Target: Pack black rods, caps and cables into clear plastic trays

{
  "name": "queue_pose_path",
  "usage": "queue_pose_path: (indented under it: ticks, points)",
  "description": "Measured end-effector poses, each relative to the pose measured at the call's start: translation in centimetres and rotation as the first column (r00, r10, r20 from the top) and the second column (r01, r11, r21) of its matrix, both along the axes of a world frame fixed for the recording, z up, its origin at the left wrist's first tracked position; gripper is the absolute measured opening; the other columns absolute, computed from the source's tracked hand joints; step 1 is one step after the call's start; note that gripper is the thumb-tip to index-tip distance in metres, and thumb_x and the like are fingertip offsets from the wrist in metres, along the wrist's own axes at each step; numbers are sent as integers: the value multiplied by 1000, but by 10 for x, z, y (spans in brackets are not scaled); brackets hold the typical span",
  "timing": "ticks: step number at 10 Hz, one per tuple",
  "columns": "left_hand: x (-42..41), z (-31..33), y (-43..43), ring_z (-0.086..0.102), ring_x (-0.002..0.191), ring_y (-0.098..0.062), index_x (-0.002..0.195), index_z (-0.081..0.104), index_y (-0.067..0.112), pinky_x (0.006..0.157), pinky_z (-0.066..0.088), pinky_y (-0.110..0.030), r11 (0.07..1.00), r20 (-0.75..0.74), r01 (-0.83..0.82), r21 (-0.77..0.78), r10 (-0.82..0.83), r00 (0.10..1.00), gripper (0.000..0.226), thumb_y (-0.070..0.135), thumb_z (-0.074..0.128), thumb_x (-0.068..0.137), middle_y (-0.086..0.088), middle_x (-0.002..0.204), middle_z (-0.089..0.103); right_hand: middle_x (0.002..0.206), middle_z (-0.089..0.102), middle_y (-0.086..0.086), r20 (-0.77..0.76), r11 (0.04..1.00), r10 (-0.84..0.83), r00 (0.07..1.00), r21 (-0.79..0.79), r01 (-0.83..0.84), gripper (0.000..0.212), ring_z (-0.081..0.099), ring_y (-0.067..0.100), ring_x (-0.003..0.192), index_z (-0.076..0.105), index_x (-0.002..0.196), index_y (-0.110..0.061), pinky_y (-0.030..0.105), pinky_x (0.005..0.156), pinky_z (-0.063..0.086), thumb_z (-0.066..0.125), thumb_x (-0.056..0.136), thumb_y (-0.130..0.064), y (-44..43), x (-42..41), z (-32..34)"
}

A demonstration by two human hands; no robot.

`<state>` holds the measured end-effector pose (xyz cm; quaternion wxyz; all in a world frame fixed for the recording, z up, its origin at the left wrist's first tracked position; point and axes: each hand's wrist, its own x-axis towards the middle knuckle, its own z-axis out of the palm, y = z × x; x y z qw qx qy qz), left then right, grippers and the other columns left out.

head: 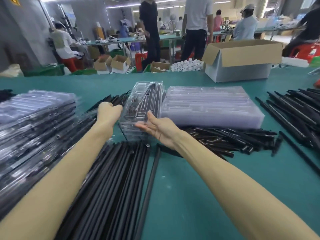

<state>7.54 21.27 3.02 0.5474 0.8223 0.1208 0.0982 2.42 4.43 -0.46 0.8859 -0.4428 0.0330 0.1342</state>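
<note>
A clear plastic tray (pixel 147 94) with black parts in its slots sits at the table's middle, on top of a small stack of trays. My left hand (pixel 108 112) is at its left edge with curled fingers, reaching into a bundle of thin black rods (pixel 110 99); what it grips is hidden. My right hand (pixel 156 126) is palm-up with spread fingers against the tray's near right corner. Long black rods (pixel 112 179) lie in a pile under my forearms. Short black rods (pixel 230 139) are heaped to the right.
Filled trays (pixel 34 122) are stacked at the left, empty clear trays (pixel 211 106) at the right of the middle. More long rods (pixel 294 110) lie at far right. An open cardboard box (pixel 242 58) stands at the back. People work at tables behind.
</note>
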Motion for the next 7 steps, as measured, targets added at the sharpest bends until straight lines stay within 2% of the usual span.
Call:
queue_pose_path:
  ticks: [1, 2, 3, 4, 5, 6, 7]
  points:
    - [-10, -3, -13, 57, 109, -26, 128, 60, 10, 97, 44, -33, 980, 102, 36, 196, -57, 993, 36, 10, 55, 92, -6, 132, 55, 99, 73, 26, 31, 987, 117, 993, -113, -113, 47, 71, 23, 106, 57, 115, 18, 30, 104, 50, 64, 97, -26, 3, -6, -5]
    - [-28, 1, -25, 52, 118, -18, 133, 58, 13, 100, 41, -31, 961, 211, 54, 272, -114, 971, 41, 9, 55, 93, -9, 139, 51, 82, 75, 16, 176, 754, 139, 975, -657, 11, 35, 75, 10, 77, 63, 94, 16, 15, 69, 55, 70, 94, -18, -2, -18, 2]
    - [-47, 8, -37, 57, 108, -13, 121, 63, 18, 90, 44, -27, 965, 269, 102, 242, -168, 948, 32, 7, 55, 92, -4, 123, 61, 76, 76, 7, 262, 308, 218, 940, -932, 189, 27, 74, 9, 76, 60, 92, 1, 22, 66, 56, 68, 94, -25, -12, -29, 18]
    - [-70, 20, -48, 69, 100, -19, 112, 67, 13, 94, 55, -39, 956, 245, 231, 184, -272, 931, 29, -1, 53, 92, -5, 113, 68, 80, 76, 13, 319, 267, 205, 925, -928, 261, 9, 75, 20, 83, 60, 85, -6, 35, 81, 59, 63, 92, -11, -19, -44, 33]
    - [-102, 30, -58, 75, 85, -26, 107, 68, 7, 89, 58, -50, 924, 238, 362, 121, -381, 893, 31, -9, 46, 93, -12, 108, 70, 87, 71, 9, 362, 306, 176, 916, -904, 298, 6, 74, 25, 86, 60, 90, -11, 32, 79, 57, 64, 89, -6, -33, -66, 39]
    - [-144, 44, -61, 76, 82, -24, 108, 70, 6, 82, 60, -50, 894, 297, 442, 71, -442, 847, 24, -3, 50, 98, -10, 105, 73, 104, 68, 16, 433, 394, 73, 898, -840, 373, 29, 73, 28, 88, 59, 120, 7, 41, 79, 61, 61, 95, -7, -50, -98, 46]
    - [-181, 74, -54, 74, 90, -26, 115, 69, 11, 77, 61, -37, 793, 503, 607, -55, -503, 703, 19, 14, 54, 103, -7, 110, 74, 101, 71, 8, 667, 477, -65, 742, -632, 611, 21, 71, 25, 91, 66, 118, -6, 33, 67, 62, 63, 98, -13, -67, -155, 64]
